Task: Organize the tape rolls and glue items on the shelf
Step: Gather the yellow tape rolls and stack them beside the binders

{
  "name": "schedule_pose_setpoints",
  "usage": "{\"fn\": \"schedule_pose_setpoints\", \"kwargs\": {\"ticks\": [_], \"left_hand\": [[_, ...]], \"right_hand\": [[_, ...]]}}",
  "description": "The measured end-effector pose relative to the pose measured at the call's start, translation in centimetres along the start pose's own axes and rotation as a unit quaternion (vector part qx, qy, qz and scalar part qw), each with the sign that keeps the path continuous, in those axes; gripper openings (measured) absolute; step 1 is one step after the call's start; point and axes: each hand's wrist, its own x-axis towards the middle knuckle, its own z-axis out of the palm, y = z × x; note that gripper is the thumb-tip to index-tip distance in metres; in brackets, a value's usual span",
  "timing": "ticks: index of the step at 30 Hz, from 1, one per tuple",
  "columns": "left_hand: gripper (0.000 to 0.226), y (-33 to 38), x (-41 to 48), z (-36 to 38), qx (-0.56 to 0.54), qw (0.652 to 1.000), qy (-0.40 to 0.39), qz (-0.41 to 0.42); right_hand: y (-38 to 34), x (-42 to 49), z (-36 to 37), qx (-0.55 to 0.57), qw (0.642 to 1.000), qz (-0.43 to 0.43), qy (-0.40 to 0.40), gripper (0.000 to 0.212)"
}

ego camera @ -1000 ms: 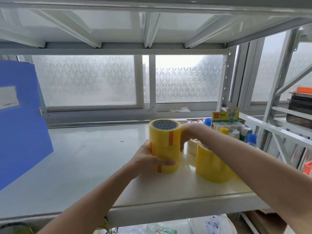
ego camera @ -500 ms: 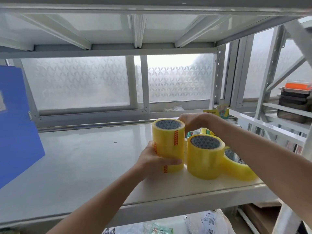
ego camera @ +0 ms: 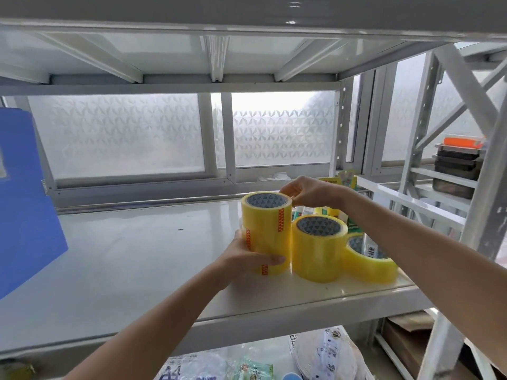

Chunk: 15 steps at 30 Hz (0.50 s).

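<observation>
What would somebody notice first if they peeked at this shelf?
Probably the bright yellow tape rolls: a tall stack in the middle of the white shelf, with the left hand wrapped around its base and the right hand at its top. A shorter stack and a single roll sit to its right; a big blue folder leans far left.

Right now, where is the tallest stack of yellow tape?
In the head view the tallest tape stack stands right of centre on the shelf, left of a shorter stack, gripped by the left hand.
</observation>
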Motion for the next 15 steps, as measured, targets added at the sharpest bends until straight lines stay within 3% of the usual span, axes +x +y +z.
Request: {"fn": "schedule_pose_setpoints", "kwargs": {"ticks": [4, 10, 13, 15], "left_hand": [[0.077, 0.4, -0.6, -0.2, 0.003, 1.0, -0.017, 0.002], [0.104, 0.0, 0.0, -0.1, 0.022, 0.999, 0.04, 0.006], [0.11, -0.1, 0.0, 0.4, 0.031, 0.997, 0.075, 0.009], [0.107, -0.2, -0.1, 0.5, 0.034, 0.996, 0.085, 0.014]], "right_hand": [[0.0, -0.8, -0.4, 0.011, 0.999, 0.015, 0.028, 0.028], [-2.1, -2.6, 0.2, -0.002, 0.986, -0.017, 0.168, 0.038], [-4.7, -4.2, 2.0, -0.095, 0.983, -0.075, 0.137, 0.052], [-5.6, -4.7, 3.6, -0.152, 0.982, -0.063, 0.097, 0.06]]}}
